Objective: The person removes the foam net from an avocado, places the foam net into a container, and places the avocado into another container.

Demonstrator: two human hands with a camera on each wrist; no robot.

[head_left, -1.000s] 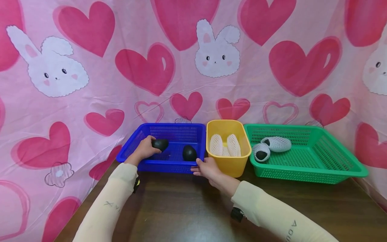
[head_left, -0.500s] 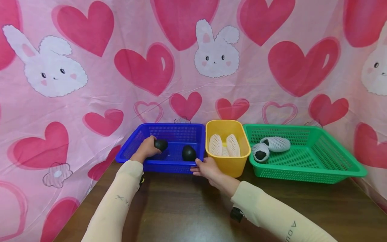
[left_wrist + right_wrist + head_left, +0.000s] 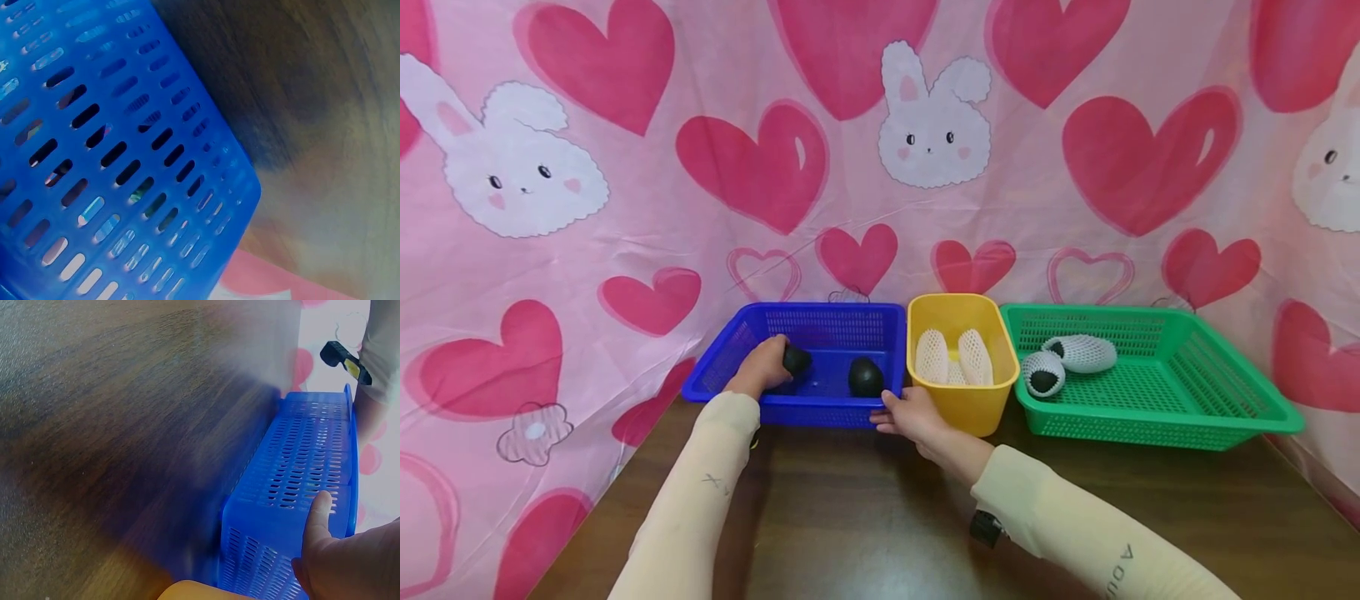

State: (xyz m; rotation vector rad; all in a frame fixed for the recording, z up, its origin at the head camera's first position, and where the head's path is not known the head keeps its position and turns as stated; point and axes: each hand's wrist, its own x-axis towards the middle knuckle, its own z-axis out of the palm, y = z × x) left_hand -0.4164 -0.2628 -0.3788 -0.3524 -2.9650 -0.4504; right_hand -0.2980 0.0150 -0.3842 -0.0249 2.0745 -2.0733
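A blue basket [image 3: 842, 321] stands at the back left of the wooden table [image 3: 865, 508]. Inside it my left hand [image 3: 765, 367] curls round a dark avocado [image 3: 797, 360]. A second dark avocado [image 3: 866, 377] lies loose near the basket's right front corner. My right hand [image 3: 908, 414] rests with straight fingers against the basket's front right wall; in the right wrist view its thumb [image 3: 319, 515] lies on the blue basket [image 3: 294, 487]. The left wrist view shows only the blue basket wall [image 3: 106, 162] and table, no hand.
A yellow bin [image 3: 962, 408] with white foam nets [image 3: 955, 357] stands beside the blue basket. A green basket [image 3: 1180, 392] at the right holds two net-wrapped avocados [image 3: 1063, 362]. A pink heart-and-bunny cloth [image 3: 880, 150] backs the table.
My left hand has lowered the avocado a little deeper into the blue basket and covers more of it. The right hand stays on the basket's front.
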